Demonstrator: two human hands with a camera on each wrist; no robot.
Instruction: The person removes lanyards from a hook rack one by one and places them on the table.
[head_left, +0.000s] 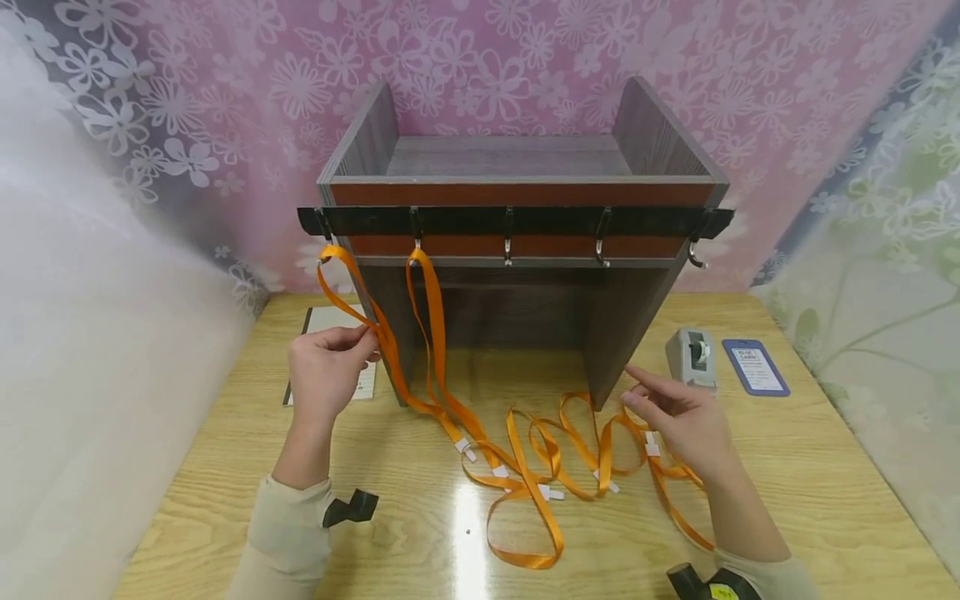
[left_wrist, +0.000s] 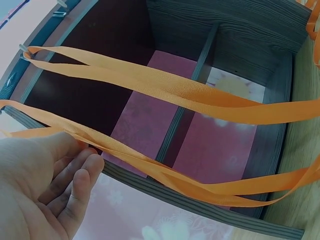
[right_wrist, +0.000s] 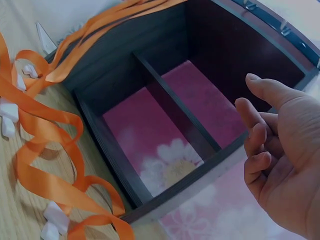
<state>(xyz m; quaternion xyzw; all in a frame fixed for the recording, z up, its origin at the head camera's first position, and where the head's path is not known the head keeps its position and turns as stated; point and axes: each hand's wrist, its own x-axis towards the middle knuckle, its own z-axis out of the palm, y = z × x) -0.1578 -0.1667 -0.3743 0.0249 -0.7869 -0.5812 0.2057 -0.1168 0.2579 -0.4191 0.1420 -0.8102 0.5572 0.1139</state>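
Observation:
An orange lanyard point(head_left: 385, 337) hangs from the leftmost hook of the black hook rail point(head_left: 465, 222). My left hand point(head_left: 326, 371) pinches its strap part way down, thumb and forefinger on the ribbon point(left_wrist: 112, 145) in the left wrist view. A second lanyard point(head_left: 435, 325) hangs from the neighbouring hook. Both trail down to the table, ending near white clips point(head_left: 465, 450). My right hand point(head_left: 686, 421) hovers with loosely bent fingers and nothing in them, by the right side of the grey wooden shelf point(head_left: 630, 325). Below it lie more loose lanyards point(head_left: 551, 533) in loops.
A grey tape dispenser point(head_left: 692, 358) and a blue-framed ID card holder point(head_left: 756, 368) lie at right. Behind my left hand is a white notepad point(head_left: 365, 386) with a dark edge. Three bare hooks point(head_left: 602, 252) line the rail's right part. Patterned cloth backs the table.

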